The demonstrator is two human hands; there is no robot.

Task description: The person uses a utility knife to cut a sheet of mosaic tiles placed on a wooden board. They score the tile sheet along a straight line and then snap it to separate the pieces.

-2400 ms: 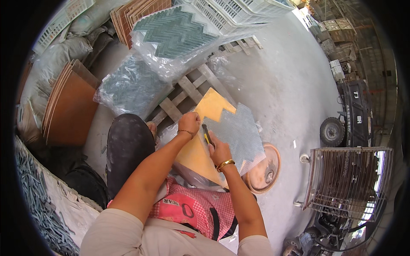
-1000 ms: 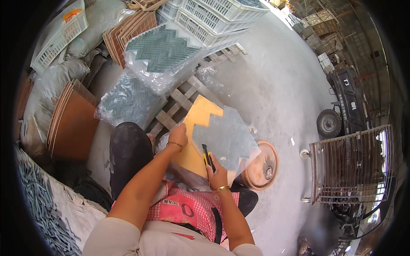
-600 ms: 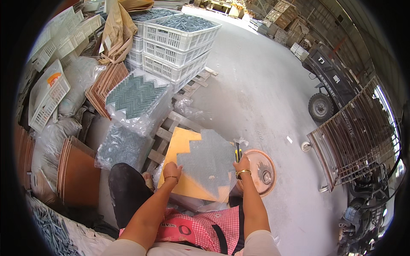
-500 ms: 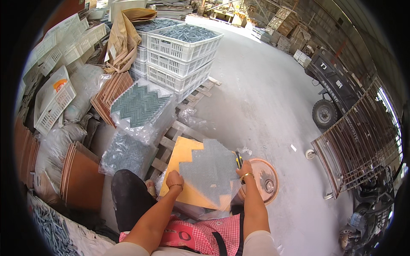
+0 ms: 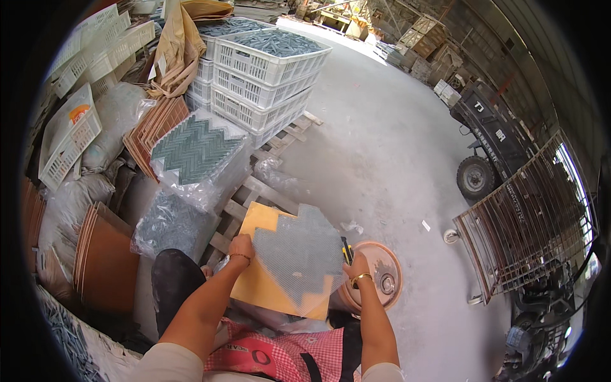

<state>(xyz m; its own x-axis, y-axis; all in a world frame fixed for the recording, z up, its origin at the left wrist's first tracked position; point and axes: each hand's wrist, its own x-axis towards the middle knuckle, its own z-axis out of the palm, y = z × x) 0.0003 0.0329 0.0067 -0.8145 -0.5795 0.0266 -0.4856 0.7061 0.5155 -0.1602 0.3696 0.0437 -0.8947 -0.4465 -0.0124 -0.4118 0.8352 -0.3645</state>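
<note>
A grey mesh-backed mosaic tile sheet (image 5: 298, 251) with stepped edges lies on an orange-yellow board (image 5: 251, 286) in front of me. My left hand (image 5: 240, 247) is closed on the board's left edge, beside the sheet. At the sheet's right edge, my right hand (image 5: 357, 267) is closed around a yellow and black utility knife (image 5: 347, 251), which points away from me. Whether its fingers also pinch the mesh is hidden. A loose bit of mesh hangs by the lower right corner. Under my right forearm stands a round, salmon-coloured lid or stool top (image 5: 386, 264).
Ahead on the left, a stack of green herringbone tile sheets (image 5: 197, 149) stands by a wooden pallet (image 5: 254, 191). Behind it rise white crates (image 5: 270, 70) of loose tile strips. Brown boards (image 5: 105, 254) lean at left. A wheeled metal rack (image 5: 515, 223) and dark cart (image 5: 493, 130) stand right.
The view has shifted slightly, so the scene sits further left. My left hand has moved a little up the board's edge. My right hand still holds the knife at the sheet's right edge.
</note>
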